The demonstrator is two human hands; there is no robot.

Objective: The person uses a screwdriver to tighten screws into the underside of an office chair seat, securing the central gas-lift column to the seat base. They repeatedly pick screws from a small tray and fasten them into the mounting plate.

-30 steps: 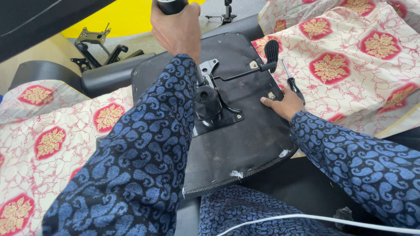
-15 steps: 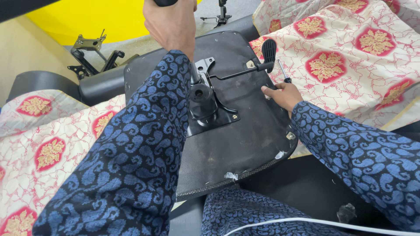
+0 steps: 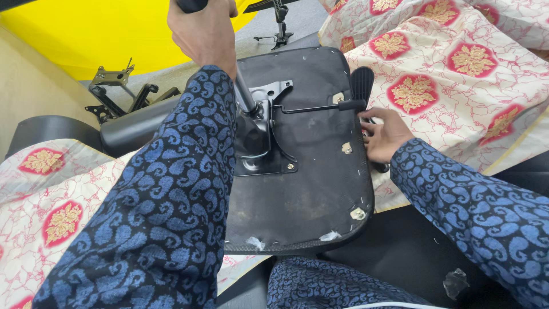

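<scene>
Black plastic fills our left hand (image 3: 205, 30), which is wrapped tight round a dark handle (image 3: 191, 5) at the top edge of the view. From that fist a grey metal shaft (image 3: 245, 94) runs down into the socket of the tilt mechanism (image 3: 262, 133) bolted to the underside of an office chair seat (image 3: 311, 189). Our right hand (image 3: 384, 135) lies with fingers curled over the seat's right edge, pressing on it and closing on nothing else, just below the paddle end of the adjustment lever (image 3: 320, 107).

The seat lies upside down across our lap, between the patterned sleeves, with cream cloth with red and gold medallions (image 3: 457, 74) spread to both sides. We judge that the work goes best with the shaft kept straight in line with the socket, so the left wrist should stay above the mechanism, not leaning off to one side. The right hand does well where it is, bracing the edge against twisting, though the fingers ought to keep clear of the lever. Staples and torn patches show along the seat rim, so we would mind the fingertips there.

Further out, a loose metal bracket (image 3: 117, 77) sits on the floor beyond the left arm, near a yellow surface (image 3: 86, 34) and a black padded chair part (image 3: 128, 131).
</scene>
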